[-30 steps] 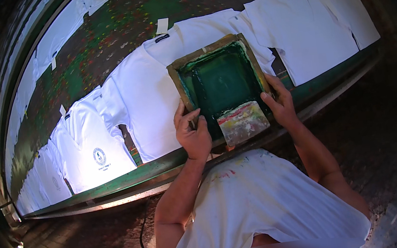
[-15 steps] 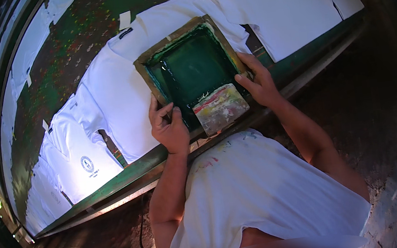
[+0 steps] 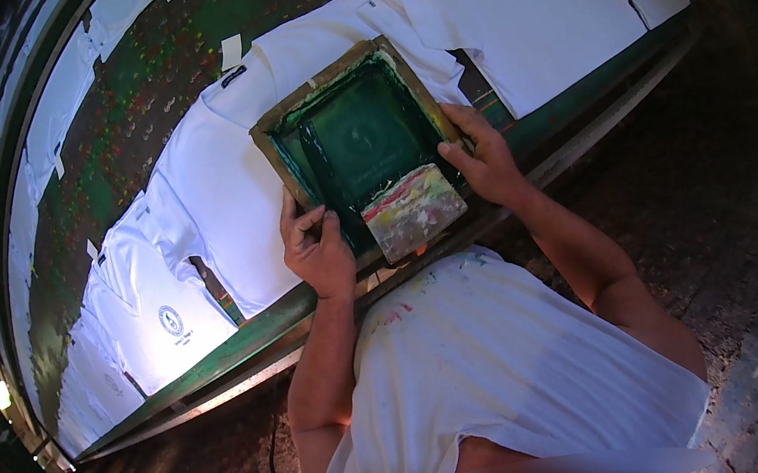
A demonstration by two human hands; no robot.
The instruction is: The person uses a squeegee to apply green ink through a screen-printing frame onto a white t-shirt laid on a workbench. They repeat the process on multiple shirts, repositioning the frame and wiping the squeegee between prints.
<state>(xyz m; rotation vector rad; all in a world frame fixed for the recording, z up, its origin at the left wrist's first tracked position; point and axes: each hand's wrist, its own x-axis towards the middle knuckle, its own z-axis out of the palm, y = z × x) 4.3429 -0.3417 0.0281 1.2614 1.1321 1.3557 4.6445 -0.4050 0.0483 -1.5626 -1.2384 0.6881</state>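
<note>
A wooden screen-printing frame with green mesh lies tilted over a white T-shirt on the long table. My left hand grips the frame's left side, fingers curled at its edge. On the opposite side, my right hand holds the rim with the thumb on top. A paint-stained squeegee leans inside the near end of the frame, its blade toward the mesh and neither hand on it. A faint round design shows in the mesh. The shirt beneath is partly hidden by the frame.
Another white T-shirt at the left bears a dark round print. More white shirts lie to the right and along the table's far side. The green table edge runs close before my body. A black cable hangs by my left arm.
The view has shifted slightly, so the frame and hands appear a little further left. Both hands keep their hold, and the squeegee stays in the frame.
</note>
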